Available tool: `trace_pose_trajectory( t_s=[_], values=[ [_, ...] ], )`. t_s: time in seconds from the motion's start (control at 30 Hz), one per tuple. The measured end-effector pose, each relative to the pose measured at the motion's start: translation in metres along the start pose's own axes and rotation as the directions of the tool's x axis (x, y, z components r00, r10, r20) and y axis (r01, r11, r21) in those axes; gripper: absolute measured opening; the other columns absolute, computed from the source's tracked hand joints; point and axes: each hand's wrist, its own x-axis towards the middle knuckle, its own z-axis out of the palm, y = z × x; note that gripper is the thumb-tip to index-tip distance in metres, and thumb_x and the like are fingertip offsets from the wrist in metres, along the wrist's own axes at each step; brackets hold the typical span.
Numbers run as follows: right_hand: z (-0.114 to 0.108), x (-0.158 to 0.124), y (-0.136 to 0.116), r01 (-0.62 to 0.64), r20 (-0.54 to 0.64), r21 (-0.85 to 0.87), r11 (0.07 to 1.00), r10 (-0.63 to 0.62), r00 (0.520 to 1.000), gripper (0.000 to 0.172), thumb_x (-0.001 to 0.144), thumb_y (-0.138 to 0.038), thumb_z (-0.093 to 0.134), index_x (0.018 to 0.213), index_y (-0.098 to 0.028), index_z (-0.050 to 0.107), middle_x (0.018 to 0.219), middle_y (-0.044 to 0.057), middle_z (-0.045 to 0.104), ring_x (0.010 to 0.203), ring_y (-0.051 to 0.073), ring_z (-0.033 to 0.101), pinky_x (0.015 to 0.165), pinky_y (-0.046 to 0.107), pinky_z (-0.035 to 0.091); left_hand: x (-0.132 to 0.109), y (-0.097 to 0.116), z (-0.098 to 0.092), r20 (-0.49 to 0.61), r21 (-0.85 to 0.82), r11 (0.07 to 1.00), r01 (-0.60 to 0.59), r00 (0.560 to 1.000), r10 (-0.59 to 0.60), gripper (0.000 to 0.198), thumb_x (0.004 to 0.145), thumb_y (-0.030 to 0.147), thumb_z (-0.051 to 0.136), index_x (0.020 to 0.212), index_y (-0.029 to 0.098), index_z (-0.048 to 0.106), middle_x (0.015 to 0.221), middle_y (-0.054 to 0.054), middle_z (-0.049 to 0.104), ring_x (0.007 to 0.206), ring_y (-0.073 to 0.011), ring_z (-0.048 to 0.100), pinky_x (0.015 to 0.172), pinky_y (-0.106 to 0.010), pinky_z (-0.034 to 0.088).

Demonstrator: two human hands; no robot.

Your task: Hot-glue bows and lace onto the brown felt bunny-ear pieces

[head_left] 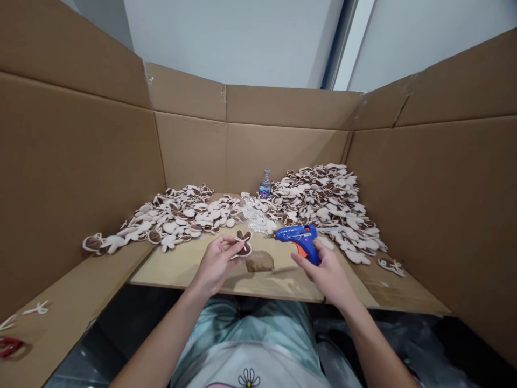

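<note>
Between the thumb and fingers of my left hand [220, 258] is a small brown and white bunny-shaped felt piece [244, 245] with a cream bow on it. My right hand [325, 267] grips the handle of a blue hot glue gun [297, 235] with an orange trigger. Its nozzle points left, a short way from the felt piece and apart from it. Below the held piece, a brown rectangular patch [259, 262] lies on the wooden board [181, 269].
Similar felt pieces are heaped at left [181, 215] and higher at right [323, 196]. A water bottle [265, 186] stands behind crumpled clear plastic [256, 215]. Tall cardboard walls [283, 110] enclose the board. Loose cream bows [37, 308] and a red object [10, 346] lie at far left.
</note>
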Motion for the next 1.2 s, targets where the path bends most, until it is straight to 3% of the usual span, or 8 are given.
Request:
trace_pose_trajectory(
  t_s=[0.13,0.33,0.73,1.2],
  values=[
    [0.002,-0.002,0.002,0.043,0.024,-0.059,0.997,-0.041,0.999,0.031,0.079,-0.048,0.064,0.083,-0.020,0.051,0.059,-0.006,0.046,0.046,0.011,0.042,0.046,0.024,0.034,-0.003,-0.001,0.003,-0.011,0.028,0.996,-0.086,0.996,0.086,0.035,0.069,0.033,0.082,0.076,0.019,0.050,0.074,0.000,0.072,0.078,-0.0174,0.071,0.077,-0.031,0.055],
    [0.000,-0.003,0.001,0.043,0.000,-0.089,0.995,-0.043,0.999,0.030,0.079,-0.048,0.064,0.082,-0.020,0.053,0.055,-0.007,0.046,0.045,0.011,0.041,0.045,0.024,0.031,-0.010,0.006,0.006,0.042,0.101,0.987,-0.125,0.992,0.122,0.015,0.076,0.028,0.074,0.081,0.017,0.065,0.081,0.000,0.069,0.083,-0.0151,0.068,0.080,-0.027,0.054],
    [0.006,-0.013,-0.005,0.188,0.041,-0.210,0.960,-0.183,0.982,0.025,0.080,-0.041,0.061,0.072,-0.021,0.050,0.055,-0.005,0.053,0.048,0.013,0.046,0.049,0.024,0.034,-0.016,0.013,0.008,-0.053,0.285,0.918,-0.276,0.952,0.303,0.010,0.071,0.022,0.080,0.070,0.018,0.071,0.070,0.001,0.071,0.071,-0.0139,0.066,0.069,-0.022,0.051],
    [0.009,-0.015,-0.003,0.279,0.015,-0.264,0.923,-0.285,0.958,0.023,0.083,-0.038,0.060,0.071,-0.020,0.052,0.052,-0.006,0.051,0.044,0.010,0.042,0.045,0.022,0.031,-0.025,0.015,0.012,-0.032,0.249,0.936,-0.250,0.963,0.266,0.010,0.071,0.024,0.081,0.073,0.018,0.073,0.072,-0.001,0.075,0.070,-0.0140,0.070,0.069,-0.021,0.054]
  ],
)
